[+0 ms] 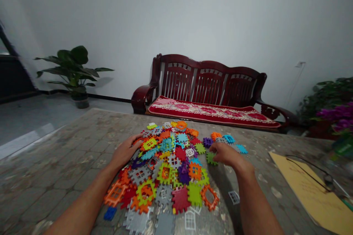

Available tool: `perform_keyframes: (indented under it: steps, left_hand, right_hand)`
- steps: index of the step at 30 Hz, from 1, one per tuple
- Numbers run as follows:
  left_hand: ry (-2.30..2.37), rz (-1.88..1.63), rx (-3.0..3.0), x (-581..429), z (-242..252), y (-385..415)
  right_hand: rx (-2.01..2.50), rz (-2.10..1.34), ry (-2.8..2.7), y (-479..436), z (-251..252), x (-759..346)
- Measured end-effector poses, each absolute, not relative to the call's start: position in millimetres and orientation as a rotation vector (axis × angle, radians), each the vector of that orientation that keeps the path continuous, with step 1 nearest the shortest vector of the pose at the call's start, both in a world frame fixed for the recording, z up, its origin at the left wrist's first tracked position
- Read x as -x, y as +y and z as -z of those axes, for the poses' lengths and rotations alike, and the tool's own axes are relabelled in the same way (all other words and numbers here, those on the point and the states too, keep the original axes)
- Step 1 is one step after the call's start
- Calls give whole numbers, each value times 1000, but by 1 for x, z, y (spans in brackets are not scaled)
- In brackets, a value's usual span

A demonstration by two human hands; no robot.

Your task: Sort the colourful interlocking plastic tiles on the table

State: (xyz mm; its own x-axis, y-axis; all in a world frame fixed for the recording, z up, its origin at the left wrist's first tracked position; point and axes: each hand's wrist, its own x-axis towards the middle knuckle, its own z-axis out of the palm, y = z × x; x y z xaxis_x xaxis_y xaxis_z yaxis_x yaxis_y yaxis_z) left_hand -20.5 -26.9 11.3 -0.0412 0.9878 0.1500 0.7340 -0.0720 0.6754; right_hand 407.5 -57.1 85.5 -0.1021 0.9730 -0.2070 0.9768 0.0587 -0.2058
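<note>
A heap of colourful interlocking toy building panels (180,153) spreads over the table, some with window openings. My left hand (127,151) lies at the heap's left edge, its fingers stretched out over the panels, near a lime window panel (149,144). Right of the heap, my right hand (225,153) has its fingertips closed on a green toothed panel (211,158), partly hidden by them. Just beyond that hand are a purple panel (207,142), an orange panel (216,136) and a few blue and grey ones (228,138).
A patterned cloth covers the table (68,161). Eyeglasses (327,181) rest on a yellow paper (309,187) at the right. A white window piece (234,197) lies by my right forearm. Behind the table stands a wooden bench (206,80); a potted plant (74,69) is at the left.
</note>
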Motion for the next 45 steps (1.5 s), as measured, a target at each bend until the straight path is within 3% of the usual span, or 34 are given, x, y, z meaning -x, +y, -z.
perform_keyframes:
  steps: [13, 20, 28, 45]
  left_hand:
    - [1831, -843, -1872, 20, -13, -27]
    - [1806, -849, -1865, 20, -13, -29]
    - [1809, -878, -1870, 23, -8, -26]
    - [1812, -866, -1860, 21, -13, -28]
  right_hand:
    - [-2089, 173, 2255, -59, -75, -393]
    - [-1935, 45, 2626, -58, -84, -372]
    - [-1850, 86, 2651, -49, -53, -366]
    - [-1841, 140, 2684, -49, -51, -365]
